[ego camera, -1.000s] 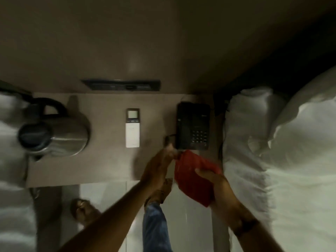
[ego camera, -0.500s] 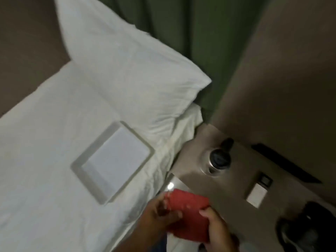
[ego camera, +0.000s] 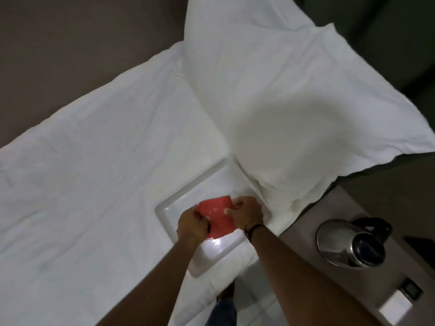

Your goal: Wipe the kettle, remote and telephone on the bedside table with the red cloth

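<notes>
Both my hands hold the folded red cloth point(ego camera: 217, 216) over a white tray point(ego camera: 175, 203) that lies on the bed. My left hand point(ego camera: 193, 225) grips its left edge and my right hand point(ego camera: 246, 212) grips its right edge. The steel kettle point(ego camera: 341, 243) with a black lid and handle stands on the bedside table point(ego camera: 303, 241) at the lower right. The white remote point(ego camera: 397, 302) lies on the same table near the frame's right edge. The telephone is out of view.
A white bed point(ego camera: 94, 172) fills the left and middle, with a large white pillow point(ego camera: 294, 114) leaning against the headboard beside the tray. A dark wall panel point(ego camera: 416, 242) runs behind the kettle. A strip of floor and my leg point(ego camera: 223, 311) show between bed and table.
The view has swung left from the bedside table to the bed. Both hands have carried the red cloth away from the telephone to above the white tray.
</notes>
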